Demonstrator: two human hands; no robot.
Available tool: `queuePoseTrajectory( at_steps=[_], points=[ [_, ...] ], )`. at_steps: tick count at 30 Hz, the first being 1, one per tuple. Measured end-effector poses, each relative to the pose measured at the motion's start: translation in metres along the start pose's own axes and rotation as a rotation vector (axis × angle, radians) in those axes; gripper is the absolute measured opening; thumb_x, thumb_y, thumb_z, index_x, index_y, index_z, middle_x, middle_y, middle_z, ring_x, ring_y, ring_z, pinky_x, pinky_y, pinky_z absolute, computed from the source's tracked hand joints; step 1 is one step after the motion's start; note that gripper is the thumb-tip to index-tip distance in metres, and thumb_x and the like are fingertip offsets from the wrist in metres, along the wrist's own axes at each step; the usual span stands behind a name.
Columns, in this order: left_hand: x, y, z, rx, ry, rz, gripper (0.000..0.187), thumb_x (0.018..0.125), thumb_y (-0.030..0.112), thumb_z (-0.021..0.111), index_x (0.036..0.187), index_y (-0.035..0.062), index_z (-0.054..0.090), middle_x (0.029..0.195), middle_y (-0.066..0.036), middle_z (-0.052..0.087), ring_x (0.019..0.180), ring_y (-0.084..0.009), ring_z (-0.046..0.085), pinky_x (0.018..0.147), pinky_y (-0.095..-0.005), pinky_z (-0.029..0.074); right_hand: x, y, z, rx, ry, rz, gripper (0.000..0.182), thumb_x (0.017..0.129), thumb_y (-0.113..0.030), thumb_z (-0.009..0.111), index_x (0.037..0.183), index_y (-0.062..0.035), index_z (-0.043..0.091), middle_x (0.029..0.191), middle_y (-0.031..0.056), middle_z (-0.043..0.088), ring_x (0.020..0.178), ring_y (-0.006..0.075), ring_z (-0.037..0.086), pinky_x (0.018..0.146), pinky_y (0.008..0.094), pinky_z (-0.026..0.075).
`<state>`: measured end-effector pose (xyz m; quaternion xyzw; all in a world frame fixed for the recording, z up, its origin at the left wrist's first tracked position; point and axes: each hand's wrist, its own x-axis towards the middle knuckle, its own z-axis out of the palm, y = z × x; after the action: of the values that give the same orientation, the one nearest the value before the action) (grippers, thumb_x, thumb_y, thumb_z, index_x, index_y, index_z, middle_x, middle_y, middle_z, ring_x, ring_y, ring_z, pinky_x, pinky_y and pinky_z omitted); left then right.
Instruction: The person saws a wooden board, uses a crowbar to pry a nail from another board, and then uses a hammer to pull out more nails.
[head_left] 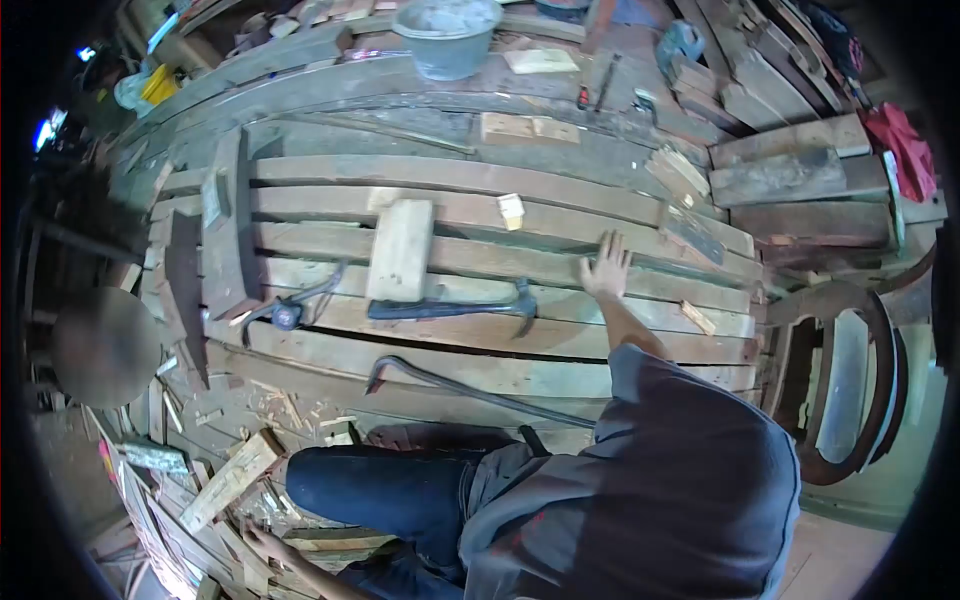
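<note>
My right hand (606, 268) lies flat with its fingers spread on the slatted wooden boards (500, 375). At the lower left, my left hand (265, 542) is among loose wood pieces; its fingers look stretched out, and I cannot make out anything in them. A short plank (232, 480) lies just above that hand. On the boards are a claw hammer (450, 308) and a curved pry bar (470, 390), whose right end runs up to my shirt. A pale wood block (400, 250) touches or nearly touches the hammer's handle.
A blue-grey bucket (447, 50) stands at the top. Dark beams (228, 230) lie across the boards at left, near a round blue item (287, 315). A small block (511, 211) sits mid-boards. Stacked timber (800, 180) and a curved wooden frame (850, 380) are at right.
</note>
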<state>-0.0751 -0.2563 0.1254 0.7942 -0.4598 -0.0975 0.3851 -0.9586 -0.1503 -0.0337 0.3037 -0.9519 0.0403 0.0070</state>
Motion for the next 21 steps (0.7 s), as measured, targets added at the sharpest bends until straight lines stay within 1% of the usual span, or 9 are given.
queuePoseTrajectory(
  at_steps=[2, 4, 6, 10, 12, 14, 16, 19, 21],
  points=[
    [0.022, 0.057, 0.025, -0.183, -0.054, -0.125, 0.034, 0.100, 0.028, 0.050, 0.121, 0.0040, 0.062, 0.127, -0.010, 0.060, 0.104, -0.0220, 0.058, 0.088, -0.0330, 0.046, -0.001, -0.005, -0.013, 0.000, -0.017, 0.011, 0.088, 0.086, -0.048, 0.048, 0.153, -0.0014, 0.016, 0.160, 0.0190, 0.014, 0.150, 0.0320, 0.006, 0.120, 0.0526, 0.003],
    [0.068, 0.072, 0.068, -0.182, -0.016, 0.164, 0.036, 0.100, 0.025, 0.052, 0.126, 0.0010, 0.058, 0.121, -0.012, 0.063, 0.108, -0.0212, 0.057, 0.094, -0.0348, 0.044, 0.003, -0.009, -0.015, -0.024, -0.039, 0.037, 0.088, 0.086, -0.048, 0.049, 0.153, -0.0014, 0.017, 0.160, 0.0184, 0.015, 0.150, 0.0321, 0.007, 0.120, 0.0535, 0.003],
    [0.072, 0.138, 0.112, -0.350, -0.157, 0.182, 0.033, 0.100, 0.023, 0.053, 0.125, 0.0020, 0.059, 0.118, -0.010, 0.063, 0.102, -0.0189, 0.058, 0.090, -0.0331, 0.045, 0.001, -0.009, -0.019, -0.014, -0.054, 0.042, 0.088, 0.086, -0.048, 0.049, 0.153, -0.0013, 0.018, 0.160, 0.0185, 0.015, 0.150, 0.0320, 0.007, 0.120, 0.0541, 0.003],
    [0.024, 0.268, 0.200, -0.474, -0.474, 0.385, 0.027, 0.099, 0.016, 0.052, 0.121, 0.0010, 0.059, 0.115, -0.008, 0.063, 0.095, -0.0160, 0.057, 0.085, -0.0316, 0.047, 0.000, -0.004, -0.013, -0.003, -0.024, 0.018, 0.091, 0.084, -0.051, 0.051, 0.152, -0.0007, 0.020, 0.159, 0.0194, 0.017, 0.149, 0.0327, 0.008, 0.120, 0.0546, 0.003],
    [-0.015, 0.318, 0.230, -0.441, -0.683, 0.494, 0.026, 0.099, 0.012, 0.052, 0.122, 0.0009, 0.058, 0.114, -0.008, 0.063, 0.095, -0.0167, 0.058, 0.086, -0.0300, 0.047, 0.000, 0.001, -0.008, 0.040, 0.028, 0.014, 0.092, 0.083, -0.053, 0.053, 0.151, -0.0001, 0.022, 0.158, 0.0204, 0.020, 0.149, 0.0335, 0.010, 0.119, 0.0545, 0.005],
    [-0.051, 0.341, 0.259, -0.333, -0.843, 0.591, 0.026, 0.098, 0.011, 0.053, 0.122, 0.0004, 0.057, 0.114, -0.009, 0.063, 0.099, -0.0177, 0.058, 0.089, -0.0305, 0.046, 0.000, -0.001, -0.007, 0.069, 0.037, 0.015, 0.092, 0.082, -0.054, 0.053, 0.151, 0.0001, 0.024, 0.158, 0.0208, 0.022, 0.149, 0.0337, 0.011, 0.119, 0.0543, 0.005],
    [-0.082, 0.350, 0.283, -0.251, -0.998, 0.770, 0.035, 0.095, 0.014, 0.058, 0.128, 0.0016, 0.054, 0.121, -0.013, 0.061, 0.111, -0.0256, 0.056, 0.099, -0.0371, 0.041, 0.000, -0.002, -0.007, 0.060, 0.033, 0.029, 0.093, 0.081, -0.055, 0.053, 0.150, 0.0002, 0.025, 0.157, 0.0208, 0.022, 0.148, 0.0341, 0.013, 0.120, 0.0533, 0.007],
    [-0.126, 0.352, 0.305, -0.046, -0.964, 1.123, 0.048, 0.092, 0.017, 0.062, 0.136, 0.0033, 0.048, 0.136, -0.016, 0.052, 0.127, -0.0332, 0.046, 0.107, -0.0466, 0.033, 0.000, 0.000, -0.007, 0.055, 0.043, 0.046, 0.094, 0.080, -0.055, 0.054, 0.150, 0.0000, 0.025, 0.157, 0.0208, 0.023, 0.148, 0.0338, 0.015, 0.120, 0.0523, 0.009],
    [-0.150, 0.358, 0.311, 0.087, -0.997, 1.207, 0.056, 0.090, 0.019, 0.064, 0.140, 0.0046, 0.044, 0.144, -0.014, 0.045, 0.133, -0.0350, 0.039, 0.110, -0.0507, 0.028, 0.000, 0.003, -0.006, 0.058, 0.056, 0.049, 0.093, 0.080, -0.055, 0.054, 0.150, -0.0005, 0.025, 0.157, 0.0205, 0.023, 0.148, 0.0333, 0.015, 0.120, 0.0522, 0.009]
  ],
)
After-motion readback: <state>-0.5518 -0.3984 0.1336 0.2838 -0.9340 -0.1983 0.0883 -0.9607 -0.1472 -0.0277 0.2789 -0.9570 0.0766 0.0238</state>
